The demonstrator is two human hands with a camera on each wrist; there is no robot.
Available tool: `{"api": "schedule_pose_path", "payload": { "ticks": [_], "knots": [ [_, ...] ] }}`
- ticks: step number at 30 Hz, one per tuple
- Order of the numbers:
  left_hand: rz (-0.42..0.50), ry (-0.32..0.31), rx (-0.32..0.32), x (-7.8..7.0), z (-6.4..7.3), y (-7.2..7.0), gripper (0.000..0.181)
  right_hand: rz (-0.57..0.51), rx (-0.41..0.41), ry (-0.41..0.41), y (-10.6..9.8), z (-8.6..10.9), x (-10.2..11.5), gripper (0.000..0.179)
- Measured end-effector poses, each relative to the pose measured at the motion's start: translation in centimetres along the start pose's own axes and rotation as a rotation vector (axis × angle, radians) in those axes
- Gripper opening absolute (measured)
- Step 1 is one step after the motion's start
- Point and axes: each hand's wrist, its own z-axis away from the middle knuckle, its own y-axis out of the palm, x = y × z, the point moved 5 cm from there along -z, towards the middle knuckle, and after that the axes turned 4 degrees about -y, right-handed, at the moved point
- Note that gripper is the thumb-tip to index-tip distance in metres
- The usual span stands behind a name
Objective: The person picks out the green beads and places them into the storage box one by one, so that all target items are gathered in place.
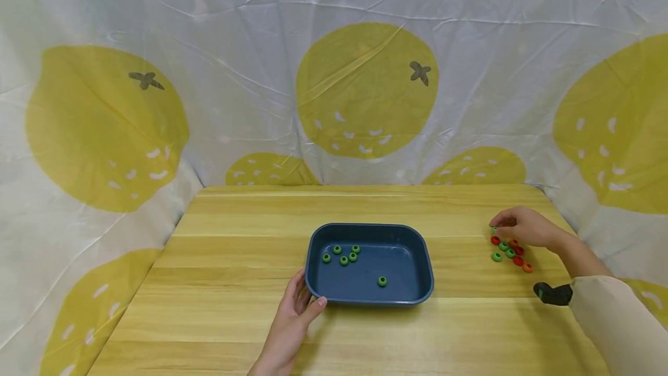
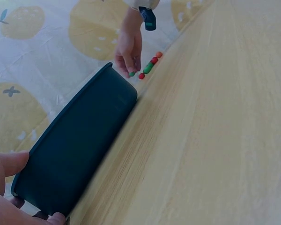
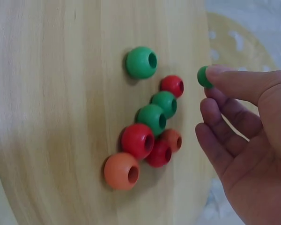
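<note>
A dark blue rectangular tray [image 1: 409, 266] sits on the table with several green beads [image 1: 344, 260] inside, most of them toward its left side. My left hand [image 1: 289, 318] grips the tray's near left corner, thumb at the rim and fingers against the outer wall. Over at the right, my right hand [image 1: 529, 228] pinches a green bead [image 3: 204, 77] between thumb and fingertips. Close beside that hand lies a loose cluster of holed round beads: red ones [image 3: 137, 140], orange ones [image 3: 121, 171] and green ones [image 3: 141, 63].
The light wooden table [image 1: 219, 283] ends at the back against a hanging cloth [image 1: 250, 74] printed with yellow fruit. A black strap [image 1: 554, 294] hangs at the right sleeve [image 1: 616, 318]. The bead cluster lies near the table's right edge.
</note>
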Motion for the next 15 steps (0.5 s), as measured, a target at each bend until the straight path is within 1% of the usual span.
{"api": "schedule_pose_path", "payload": {
  "ticks": [6,12,15],
  "knots": [
    [0.005,-0.014,-0.006,0.0,-0.1,-0.1,0.078,-0.014,0.002,-0.046,0.4,-1.1,1.7,0.025],
    [0.005,0.007,0.003,-0.1,0.0,0.0,0.080,-0.023,0.000,-0.086,1.3,-2.2,3.4,0.022],
    [0.018,-0.002,0.002,0.0,0.0,0.0,0.080,-0.019,-0.001,-0.103,1.9,-2.8,4.1,0.021]
  ]
}}
